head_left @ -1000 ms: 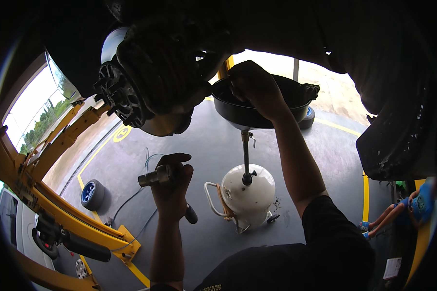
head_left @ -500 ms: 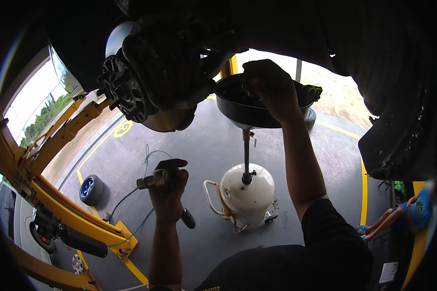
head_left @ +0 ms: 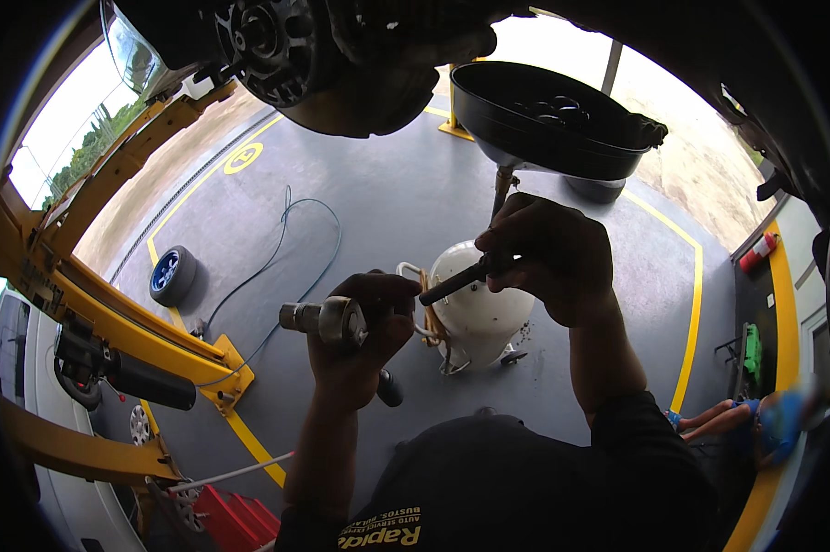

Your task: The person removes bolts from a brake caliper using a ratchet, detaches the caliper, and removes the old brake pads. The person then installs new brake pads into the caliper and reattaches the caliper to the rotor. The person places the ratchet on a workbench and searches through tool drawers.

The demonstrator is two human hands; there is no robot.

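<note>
My left hand point(head_left: 378, 345) is closed round a ratchet wrench point(head_left: 341, 324) with a socket on its head; the handle's dark end shows below the wrist. My right hand point(head_left: 567, 262) pinches a dark, rod-like bolt point(head_left: 454, 283). The bolt's free end points at my left fingertips and comes close to them; whether they touch I cannot tell. Beyond my right hand stands a wide black drain pan point(head_left: 544, 152), tilted in view, with dark round things inside. Its stem runs down to a white wheeled tank point(head_left: 475, 317), partly behind my hands.
Overhead at upper left hangs a wheel hub with dark suspension parts point(head_left: 268, 46). A yellow lift arm and post point(head_left: 111, 317) stand at left. A wheel point(head_left: 173, 274) and a blue hose point(head_left: 328, 230) lie on the floor. At lower right is another person point(head_left: 737, 423).
My right hand has come down out of the drain pan and now shows the bolt. My left hand has moved right and up slightly with the ratchet wrench. The view has shifted.
</note>
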